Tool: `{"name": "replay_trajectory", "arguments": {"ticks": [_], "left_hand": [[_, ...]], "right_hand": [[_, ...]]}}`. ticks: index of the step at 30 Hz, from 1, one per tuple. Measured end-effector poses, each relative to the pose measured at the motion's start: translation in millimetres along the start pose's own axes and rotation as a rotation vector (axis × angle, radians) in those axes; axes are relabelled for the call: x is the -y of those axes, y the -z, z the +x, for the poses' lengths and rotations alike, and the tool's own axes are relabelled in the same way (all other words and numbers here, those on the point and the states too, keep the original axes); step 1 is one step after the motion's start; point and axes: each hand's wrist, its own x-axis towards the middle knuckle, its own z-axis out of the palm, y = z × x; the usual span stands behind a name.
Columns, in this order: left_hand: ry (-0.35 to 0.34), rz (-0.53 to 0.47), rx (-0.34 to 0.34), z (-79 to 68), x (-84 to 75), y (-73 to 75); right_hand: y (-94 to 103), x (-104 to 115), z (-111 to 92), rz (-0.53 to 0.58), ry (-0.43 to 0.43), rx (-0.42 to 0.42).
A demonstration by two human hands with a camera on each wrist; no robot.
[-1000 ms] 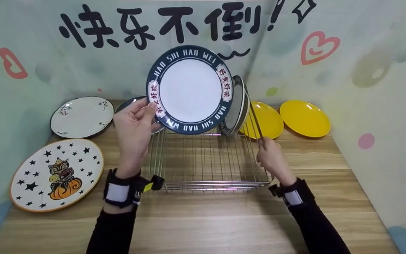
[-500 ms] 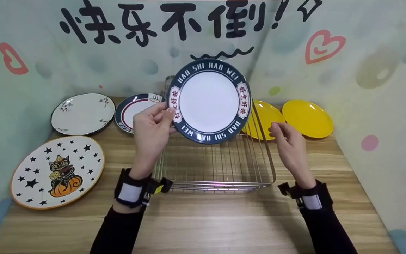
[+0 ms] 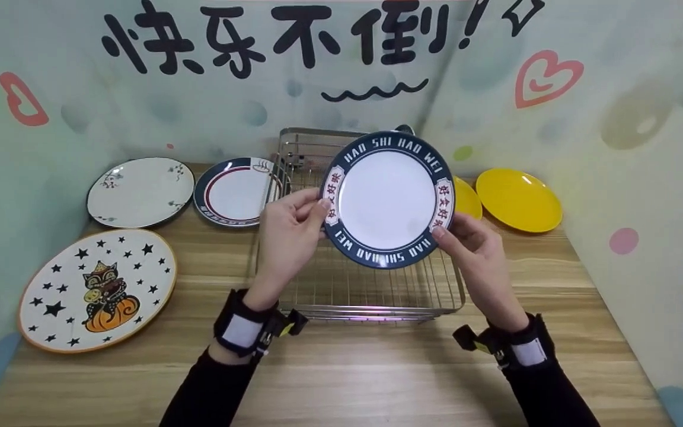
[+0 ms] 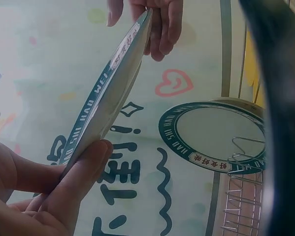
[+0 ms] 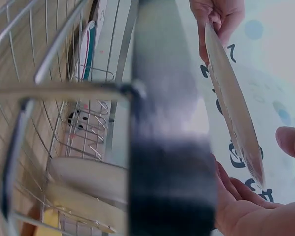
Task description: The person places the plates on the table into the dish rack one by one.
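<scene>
A round white plate (image 3: 388,198) with a dark blue lettered rim is held up, facing the head camera, above a wire dish rack (image 3: 371,309). My left hand (image 3: 288,237) pinches its left edge, thumb in front and fingers behind. At the right edge is my right hand (image 3: 481,261); its fingers reach behind the rim. In the right wrist view its thumb (image 5: 291,142) stands apart from the plate. Another plate with the same rim (image 4: 211,135) stands in the rack, seen in the left wrist view; in the head view the held plate mostly hides it.
A floral white plate (image 3: 140,193) and a blue-rimmed plate with a red ring (image 3: 235,193) lie back left. A large star-patterned plate (image 3: 69,296) lies in front of them. Yellow plates (image 3: 519,198) lie back right, one partly hidden. A printed backdrop (image 3: 294,112) encloses the wooden table (image 3: 347,367).
My left hand has carried the plate rightward and down over the rack. My right hand has let go of the rack's side rail and come to the plate's right edge.
</scene>
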Motion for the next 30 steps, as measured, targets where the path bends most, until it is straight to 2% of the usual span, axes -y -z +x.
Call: {"name": "replay_trajectory", "arguments": {"ticks": [5, 11, 19, 24, 30], "left_hand": [[0.008, 0.036, 0.009, -1.6, 0.0, -2.0], [0.024, 0.020, 0.036, -3.0, 1.0, -5.9], [0.024, 0.025, 0.063, -2.7, 5.3, -9.6], [0.064, 0.011, 0.078, -1.4, 6.6, -8.0], [0.086, 0.054, 0.094, -0.5, 4.7, -6.5]], "right_hand": [[-3.7, -3.5, -0.7, 0.107, -0.039, 0.008], [-4.2, -4.2, -2.0, 0.174, -0.083, 0.004], [-5.7, -4.3, -1.3, 0.184, -0.137, -0.028], [-5.7, -3.9, -1.3, 0.189, -0.169, -0.042], [-5.0, -4.3, -1.6, 0.143, -0.173, -0.054]]}}
